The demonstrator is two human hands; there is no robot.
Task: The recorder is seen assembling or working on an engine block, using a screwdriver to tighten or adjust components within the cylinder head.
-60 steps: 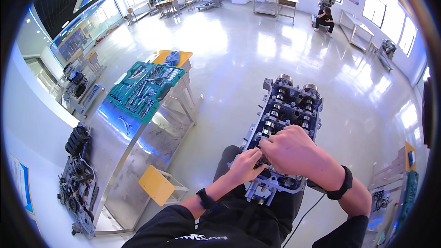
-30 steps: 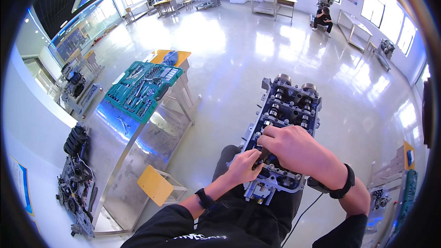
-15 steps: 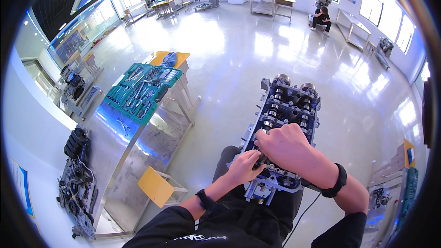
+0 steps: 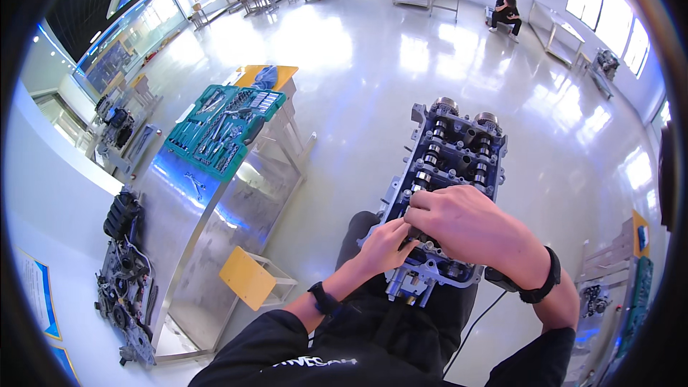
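An engine cylinder head [image 4: 456,145] rests across my lap, its length running away from me, with two camshafts showing in its top. My right hand [image 4: 462,223] curls over the near part of it, fingers pinched downward above the left camshaft [image 4: 431,155]. Close against those fingertips is my left hand [image 4: 387,247], thumb and fingers drawn together at the head's left edge. Whatever lies between the fingers is hidden by the hands. At the far end sit two round camshaft gears [image 4: 445,105].
To the left, a metal workbench [image 4: 161,226] carries an open green socket set [image 4: 222,129] and a loose wrench-like tool [image 4: 194,185]. A yellow-topped stool [image 4: 247,277] stands beside it. Engine parts [image 4: 125,272] line the left wall. Farther off, a person [image 4: 506,18] crouches by an engine.
The view has tilted slightly, so the cylinder head sits a little higher and farther right. My hands have come closer together, the left fingers now up against the right ones.
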